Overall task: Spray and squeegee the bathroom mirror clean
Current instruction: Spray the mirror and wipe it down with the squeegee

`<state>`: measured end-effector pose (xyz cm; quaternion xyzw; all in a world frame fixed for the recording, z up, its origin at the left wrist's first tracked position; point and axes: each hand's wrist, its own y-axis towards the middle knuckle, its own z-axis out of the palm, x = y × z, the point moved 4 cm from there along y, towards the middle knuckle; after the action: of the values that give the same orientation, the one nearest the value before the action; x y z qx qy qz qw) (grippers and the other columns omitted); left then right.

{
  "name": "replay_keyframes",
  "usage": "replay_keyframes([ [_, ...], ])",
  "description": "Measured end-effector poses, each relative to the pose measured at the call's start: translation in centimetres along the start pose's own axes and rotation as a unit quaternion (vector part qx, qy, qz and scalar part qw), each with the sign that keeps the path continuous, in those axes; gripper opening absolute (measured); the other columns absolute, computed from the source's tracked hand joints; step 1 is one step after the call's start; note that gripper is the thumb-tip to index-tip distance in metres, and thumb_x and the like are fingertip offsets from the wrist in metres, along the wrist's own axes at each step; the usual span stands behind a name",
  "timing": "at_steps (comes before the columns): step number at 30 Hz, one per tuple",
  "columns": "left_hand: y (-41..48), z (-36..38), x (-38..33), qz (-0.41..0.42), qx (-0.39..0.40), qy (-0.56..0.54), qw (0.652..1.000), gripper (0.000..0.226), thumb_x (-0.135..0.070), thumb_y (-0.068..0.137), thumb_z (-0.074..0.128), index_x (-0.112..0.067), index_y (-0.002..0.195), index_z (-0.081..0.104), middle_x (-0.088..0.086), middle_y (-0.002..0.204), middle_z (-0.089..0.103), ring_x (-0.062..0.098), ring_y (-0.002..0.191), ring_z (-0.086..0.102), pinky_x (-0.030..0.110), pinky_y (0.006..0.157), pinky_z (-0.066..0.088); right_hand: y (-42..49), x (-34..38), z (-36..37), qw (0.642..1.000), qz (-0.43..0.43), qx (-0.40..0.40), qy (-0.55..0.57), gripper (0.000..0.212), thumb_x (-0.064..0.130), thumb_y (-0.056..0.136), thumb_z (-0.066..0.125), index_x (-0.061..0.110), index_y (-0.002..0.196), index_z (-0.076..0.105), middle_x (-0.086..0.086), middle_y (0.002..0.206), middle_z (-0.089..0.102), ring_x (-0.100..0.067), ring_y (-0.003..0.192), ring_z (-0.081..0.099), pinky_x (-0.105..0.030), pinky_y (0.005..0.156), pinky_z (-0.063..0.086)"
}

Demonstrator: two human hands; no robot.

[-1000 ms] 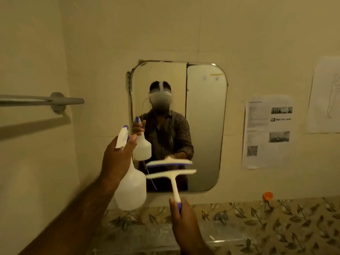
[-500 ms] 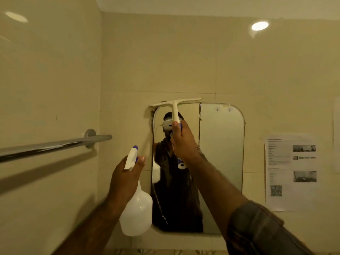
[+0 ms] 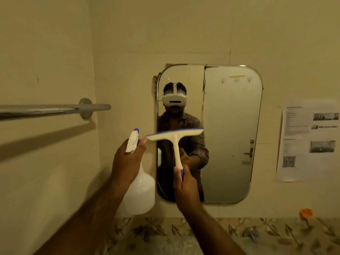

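Note:
A rounded rectangular mirror point(image 3: 230, 126) hangs on the beige wall ahead. My right hand point(image 3: 185, 186) grips the blue-ended handle of a white squeegee point(image 3: 175, 137), whose blade lies level across the left half of the mirror at about mid height. To the left of the mirror, my left hand point(image 3: 127, 161) holds a white spray bottle point(image 3: 139, 196) by its neck, a finger at the blue and white trigger head. The bottle hangs upright beside the mirror's lower left edge.
A chrome towel bar point(image 3: 55, 110) juts from the left wall at head height. Printed paper sheets point(image 3: 309, 142) are stuck to the wall right of the mirror. Below, a leaf-patterned tile band point(image 3: 276, 234) carries a tap fitting point(image 3: 251, 233) and an orange cap point(image 3: 305, 212).
The squeegee rose to the mirror's top edge, then came down to mid height. My left hand and the bottle stayed beside the mirror. The view tilted up and back down.

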<state>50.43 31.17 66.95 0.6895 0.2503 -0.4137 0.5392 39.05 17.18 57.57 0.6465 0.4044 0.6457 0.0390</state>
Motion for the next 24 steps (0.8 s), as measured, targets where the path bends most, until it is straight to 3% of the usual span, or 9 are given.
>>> replay_keyframes([
  [4, -0.1, 1.0, 1.5, -0.01, 0.008, 0.01, 1.0, 0.048, -0.05, 0.09, 0.053, -0.015, 0.122, 0.063, 0.003, 0.107, 0.068, 0.01, 0.08, 0.058, 0.009, 0.058, 0.033, -5.6, -6.2, 0.4, 0.995, 0.083, 0.012, -0.054, 0.031, 0.063, 0.091, 0.039, 0.038, 0.098, 0.056, 0.002, 0.071, 0.066, -0.006, 0.065, 0.065, -0.022, 0.054, 0.052],
  [7, -0.5, 2.0, 2.4, -0.029, 0.022, 0.022, 0.999, 0.054, -0.053, 0.089, 0.053, -0.015, 0.126, 0.061, 0.006, 0.114, 0.066, 0.014, 0.085, 0.057, 0.012, 0.058, 0.034, -9.0, -10.2, 0.3, 0.984, 0.137, 0.035, -0.109, 0.025, 0.045, 0.1, 0.046, 0.024, 0.091, 0.055, -0.003, 0.07, 0.062, -0.009, 0.064, 0.06, -0.039, 0.067, 0.052],
  [10, -1.4, 3.2, 2.4, -0.022, 0.043, 0.035, 0.998, 0.051, -0.05, 0.091, 0.052, -0.01, 0.12, 0.063, 0.006, 0.104, 0.065, 0.01, 0.076, 0.054, 0.014, 0.057, 0.034, -11.7, -12.5, 0.1, 0.967, 0.203, 0.063, -0.137, 0.008, 0.04, 0.101, 0.048, 0.033, 0.1, 0.051, 0.004, 0.072, 0.06, -0.017, 0.077, 0.065, -0.026, 0.07, 0.049],
  [12, -2.2, 4.0, 2.3, -0.018, 0.057, 0.033, 0.998, 0.047, -0.045, 0.092, 0.053, -0.005, 0.114, 0.064, 0.003, 0.093, 0.063, 0.009, 0.074, 0.054, 0.014, 0.057, 0.035, -12.7, -13.3, -0.5, 0.96, 0.235, 0.048, -0.142, 0.005, 0.041, 0.1, 0.051, 0.036, 0.1, 0.051, 0.006, 0.069, 0.059, -0.016, 0.076, 0.064, -0.015, 0.062, 0.043],
  [14, -3.1, 4.6, 2.0, -0.009, 0.07, 0.037, 0.997, 0.046, -0.042, 0.094, 0.052, -0.001, 0.11, 0.064, 0.008, 0.092, 0.067, 0.013, 0.073, 0.057, 0.014, 0.057, 0.037, -12.5, -12.5, -1.9, 0.961, 0.239, 0.008, -0.137, 0.005, 0.036, 0.099, 0.054, 0.032, 0.098, 0.053, 0.006, 0.066, 0.058, -0.015, 0.069, 0.062, -0.012, 0.056, 0.041],
  [16, -3.7, 5.1, 1.4, 0.003, 0.077, 0.03, 0.997, 0.045, -0.039, 0.094, 0.052, 0.0, 0.111, 0.064, 0.01, 0.089, 0.066, 0.013, 0.07, 0.058, 0.012, 0.057, 0.04, -10.9, -10.5, -3.9, 0.969, 0.21, -0.04, -0.12, 0.013, 0.034, 0.1, 0.051, 0.023, 0.095, 0.057, 0.003, 0.063, 0.058, -0.005, 0.059, 0.057, -0.014, 0.054, 0.042],
  [18, -3.8, 5.4, 0.5, 0.021, 0.075, 0.023, 0.997, 0.042, -0.038, 0.093, 0.054, 0.0, 0.108, 0.066, 0.003, 0.084, 0.066, 0.01, 0.07, 0.06, 0.008, 0.057, 0.039, -8.3, -7.0, -6.0, 0.982, 0.149, -0.079, -0.079, 0.029, 0.045, 0.098, 0.044, 0.021, 0.092, 0.059, 0.001, 0.061, 0.06, -0.006, 0.053, 0.056, -0.018, 0.053, 0.041],
  [21, -3.7, 5.8, -0.9, 0.028, 0.095, 0.007, 0.995, 0.04, -0.038, 0.092, 0.056, -0.005, 0.112, 0.066, -0.001, 0.093, 0.068, 0.004, 0.078, 0.059, 0.008, 0.061, 0.037, -2.6, 0.1, -8.6, 0.996, 0.065, -0.063, 0.017, 0.038, 0.061, 0.09, 0.037, 0.032, 0.096, 0.06, 0.008, 0.063, 0.063, -0.002, 0.051, 0.055, -0.02, 0.048, 0.047],
  [24, -3.5, 6.4, -1.8, 0.023, 0.122, -0.025, 0.992, 0.042, -0.037, 0.09, 0.059, -0.011, 0.122, 0.062, -0.003, 0.099, 0.065, 0.007, 0.085, 0.059, 0.011, 0.065, 0.04, 4.7, 7.2, -11.1, 0.998, -0.033, -0.048, 0.036, 0.038, 0.059, 0.095, 0.039, 0.03, 0.105, 0.062, 0.001, 0.077, 0.068, -0.007, 0.059, 0.061, -0.02, 0.051, 0.052],
])
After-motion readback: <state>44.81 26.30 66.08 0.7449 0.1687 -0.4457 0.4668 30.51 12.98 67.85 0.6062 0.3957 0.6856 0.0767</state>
